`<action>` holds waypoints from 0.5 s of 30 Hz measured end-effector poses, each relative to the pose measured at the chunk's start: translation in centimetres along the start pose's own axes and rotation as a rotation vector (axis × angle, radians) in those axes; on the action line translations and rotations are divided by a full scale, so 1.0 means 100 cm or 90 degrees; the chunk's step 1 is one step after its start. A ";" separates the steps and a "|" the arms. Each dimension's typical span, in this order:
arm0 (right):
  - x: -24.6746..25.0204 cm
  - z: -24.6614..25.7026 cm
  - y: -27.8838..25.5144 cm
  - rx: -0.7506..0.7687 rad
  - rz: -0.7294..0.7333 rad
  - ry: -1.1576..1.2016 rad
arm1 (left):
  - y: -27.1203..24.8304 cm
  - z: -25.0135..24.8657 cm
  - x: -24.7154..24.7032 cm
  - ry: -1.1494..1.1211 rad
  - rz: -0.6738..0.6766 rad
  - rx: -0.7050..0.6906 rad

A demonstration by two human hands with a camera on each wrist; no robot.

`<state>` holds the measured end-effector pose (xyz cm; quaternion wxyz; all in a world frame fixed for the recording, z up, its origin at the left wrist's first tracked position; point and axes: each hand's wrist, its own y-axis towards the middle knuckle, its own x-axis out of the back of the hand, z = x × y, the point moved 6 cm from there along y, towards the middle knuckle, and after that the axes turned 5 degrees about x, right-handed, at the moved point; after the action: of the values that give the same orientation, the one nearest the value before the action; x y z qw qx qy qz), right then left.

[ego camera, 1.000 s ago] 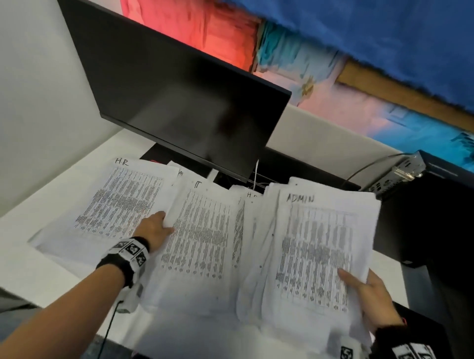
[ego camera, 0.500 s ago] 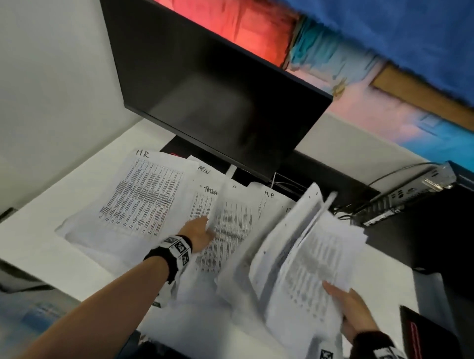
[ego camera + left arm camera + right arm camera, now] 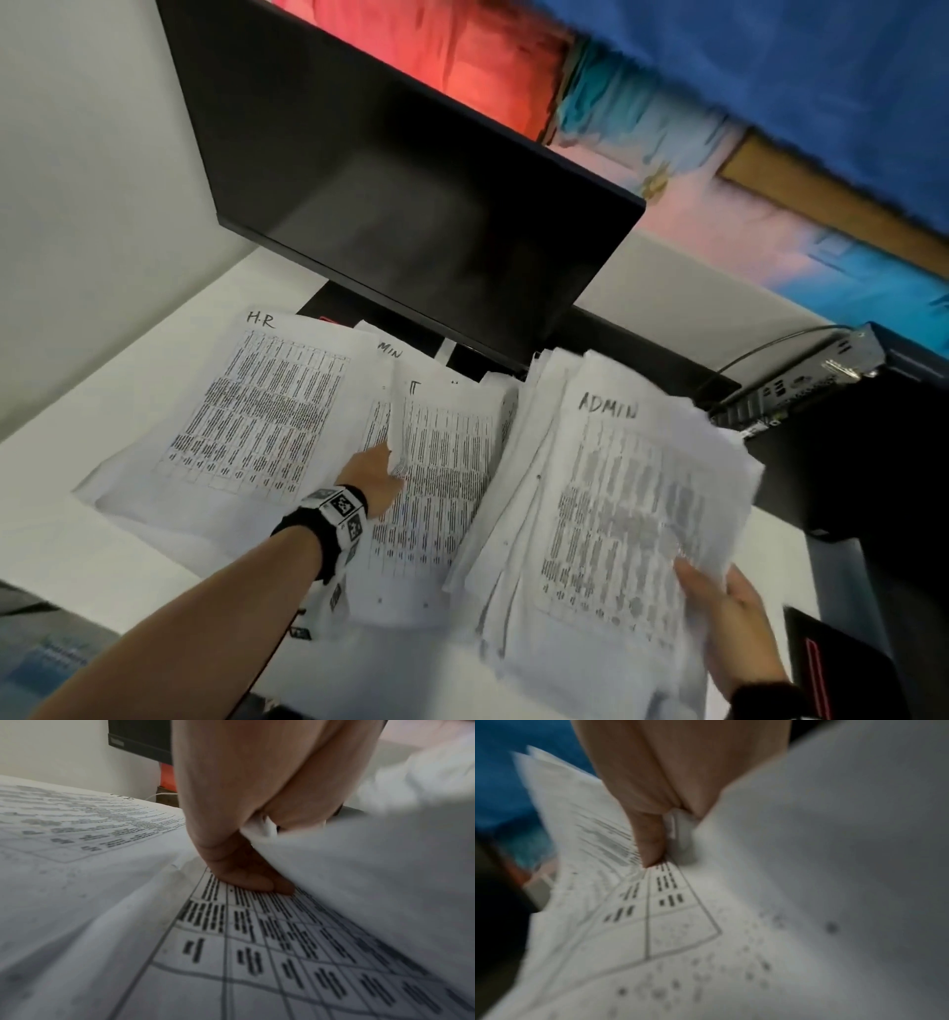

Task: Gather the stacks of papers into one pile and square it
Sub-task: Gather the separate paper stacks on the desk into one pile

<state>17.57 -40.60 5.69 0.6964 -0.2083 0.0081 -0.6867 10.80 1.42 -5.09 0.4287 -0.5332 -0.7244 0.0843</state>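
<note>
Three stacks of printed sheets lie side by side on the white desk [image 3: 128, 390]. The HR stack [image 3: 257, 411] is on the left. My left hand [image 3: 382, 465] pinches the raised left edge of the middle IT stack [image 3: 447, 493]; in the left wrist view its fingers [image 3: 246, 878] are tucked under that sheet edge [image 3: 359, 882]. My right hand [image 3: 719, 596] grips the lower right part of the thick, ragged ADMIN stack [image 3: 616, 514], thumb on top. The blurred right wrist view shows the thumb [image 3: 652, 841] pressing on the printed top sheet [image 3: 667, 923].
A black monitor [image 3: 411, 205] hangs over the far ends of the stacks. A computer unit with cables [image 3: 821, 370] stands at the right, and a dark object with a red strip [image 3: 821, 668] lies by my right wrist. A wall closes off the left side.
The ADMIN stack, tipped up on edge half a second ago, now lies flatter and face up beside the IT stack. My left hand still holds the IT stack's left edge.
</note>
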 end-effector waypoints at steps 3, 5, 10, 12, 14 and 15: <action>0.006 0.011 0.003 -0.030 -0.013 0.132 | 0.003 -0.006 -0.001 0.032 0.007 0.008; -0.009 0.009 0.008 -0.063 -0.001 0.146 | 0.002 -0.014 -0.005 0.052 0.035 0.003; -0.063 -0.049 0.032 -0.151 0.055 0.023 | -0.001 -0.024 0.000 -0.064 -0.039 -0.036; -0.069 -0.094 0.058 -0.119 0.062 -0.057 | -0.004 -0.013 0.025 0.023 -0.207 0.007; -0.069 -0.128 0.084 -0.113 0.062 -0.114 | -0.004 0.004 0.042 0.078 -0.278 0.060; -0.070 -0.135 0.092 -0.116 0.061 -0.110 | -0.001 0.011 0.043 0.075 -0.257 0.073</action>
<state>21.92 -37.93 -11.34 0.7048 -0.3288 0.0206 -0.6283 9.65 5.40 -3.40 0.5079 -0.3565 -0.7842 0.0064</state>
